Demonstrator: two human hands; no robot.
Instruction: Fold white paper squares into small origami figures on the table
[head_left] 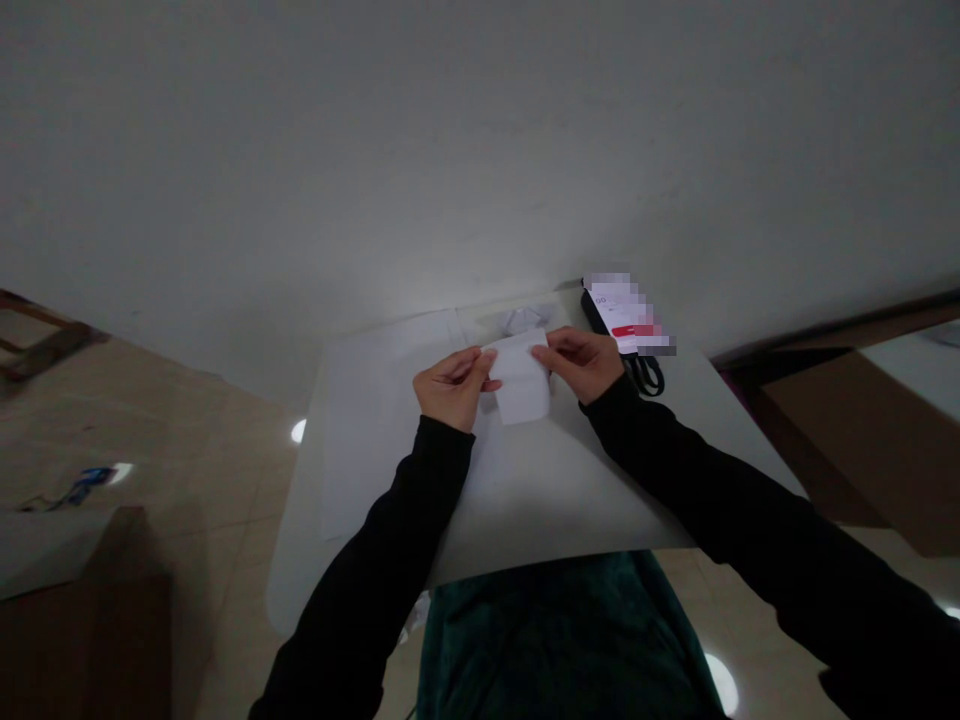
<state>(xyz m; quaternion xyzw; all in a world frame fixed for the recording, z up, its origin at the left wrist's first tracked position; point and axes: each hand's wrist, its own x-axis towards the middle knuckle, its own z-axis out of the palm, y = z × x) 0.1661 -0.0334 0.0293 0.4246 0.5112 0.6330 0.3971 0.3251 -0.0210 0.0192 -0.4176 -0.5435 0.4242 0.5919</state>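
Both my hands hold a small folded white paper (523, 385) just above a white table (525, 490). My left hand (450, 385) pinches the paper's left edge with closed fingers. On the other side, my right hand (585, 362) grips its upper right corner, fingers curled over it. Both arms wear black sleeves. The paper's lower part hangs free between the hands.
A phone (626, 318) with a lit screen leans against the white wall at the table's far right, with a black cable (649, 375) beside it. A crumpled white piece (521, 320) lies behind the paper. Tiled floor and brown furniture (90, 610) flank the table.
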